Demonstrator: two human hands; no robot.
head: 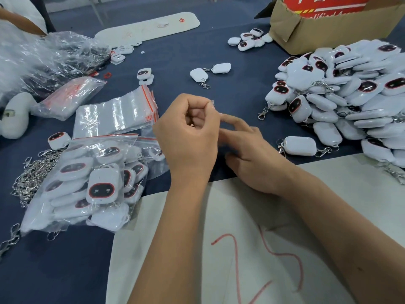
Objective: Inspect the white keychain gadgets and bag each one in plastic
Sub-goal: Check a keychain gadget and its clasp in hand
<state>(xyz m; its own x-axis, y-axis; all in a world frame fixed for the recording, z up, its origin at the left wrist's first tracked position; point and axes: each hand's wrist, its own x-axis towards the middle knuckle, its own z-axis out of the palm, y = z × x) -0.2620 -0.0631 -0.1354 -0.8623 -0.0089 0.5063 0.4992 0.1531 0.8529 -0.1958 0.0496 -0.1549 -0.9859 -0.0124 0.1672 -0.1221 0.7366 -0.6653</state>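
My left hand [188, 137] is curled above the dark blue table, thumb and forefinger pinched on a tiny scrap of clear plastic [212, 103]. Just behind and below it, my right hand [247, 150] lies palm down with blurred fingers stretched toward the left hand; I see nothing in it. A big heap of loose white keychain gadgets [350, 95] rises at the right. One gadget with clasps [300, 145] lies alone near my right hand. Bagged gadgets [94, 183] pile up at the left, with a stack of empty zip bags [116, 115] behind them.
A torn cardboard box [328, 29] stands at the back right. Loose metal chains [32, 176] lie at the left edge, crumpled plastic wrap [54, 53] at the back left. White paper with red marks [241, 238] covers the near table. Another person's arm [19, 20] reaches in top left.
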